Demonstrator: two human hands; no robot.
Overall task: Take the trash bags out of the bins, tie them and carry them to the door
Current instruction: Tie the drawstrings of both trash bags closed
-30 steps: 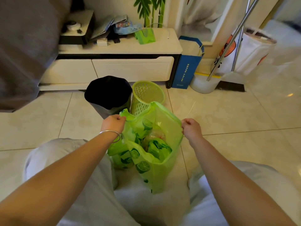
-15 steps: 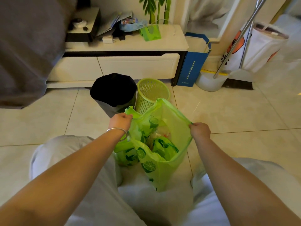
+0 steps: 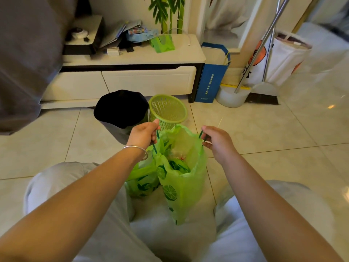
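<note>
A: Where's the bag (image 3: 181, 186) just now?

B: Between the knees, low over the floor (image 3: 264, 133), just this side of the green bin (image 3: 168, 108); the mouth is drawn partly in but open enough to show the rubbish inside; a second green bag (image 3: 140, 183) sits against it on the left, under the left wrist

A: And the hands?

B: Both clenched on the dark green drawstring; the left hand (image 3: 144, 134) pinches the loop (image 3: 156, 140) on its side, the right hand (image 3: 217, 139) pinches the other loop (image 3: 202, 137); the cords look taut, so I'd judge they carry at least some of the load

A: How will it handle?

B: Thin film, very soft; it sags and wrinkles wherever it isn't stretched; the load looks like wrappers and scraps, so light, I'd guess, though anything sharp inside could tear it; the film is slick and gives no real purchase

A: So where to hold?

B: On the cords, as now; pulling the loops apart should close the mouth, then cross and knot them; grabbing the film lower down would likely stretch or split it

A: And the black one (image 3: 120, 107)?

B: In its bin beside the green bin; untouched, as far as I can see
</note>
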